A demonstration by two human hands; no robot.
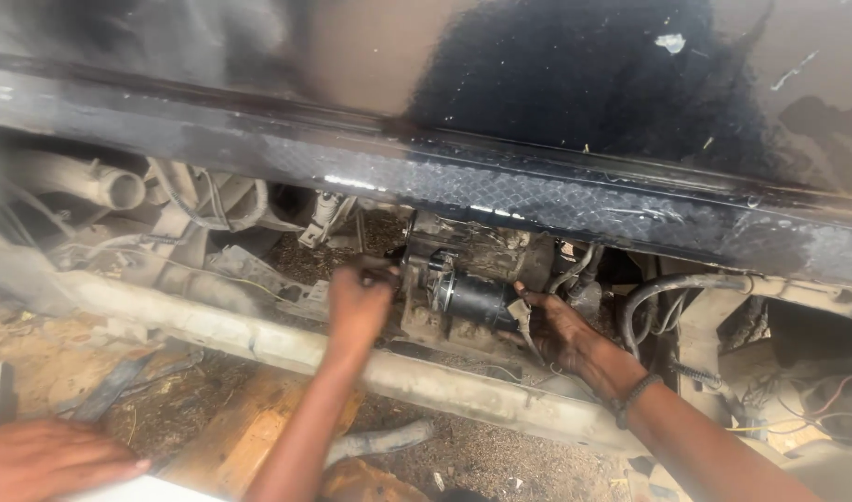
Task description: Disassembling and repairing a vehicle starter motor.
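1. Under the dark sill point(500, 181) of a vehicle, a person's left hand point(359, 302) and right hand point(561, 327) reach to a grimy starter motor point(472, 284) set in the engine bay.
2. The left fingers curl round the motor's left end, closed against its casing; their tips are hidden behind it.
3. The right fingers lie together on the black cylinder point(482, 302) at the motor's right, thumb on top, gripping it.
4. A dark wristband point(635, 398) circles the right wrist.
5. Just right of the right fingers, black hoses point(667, 288) loop downward.
6. Below both hands runs a pale, dusty frame rail point(258, 339).
7. At bottom left, well apart from the fingers, a third hand point(45, 457) rests flat, whose owner cannot be told.
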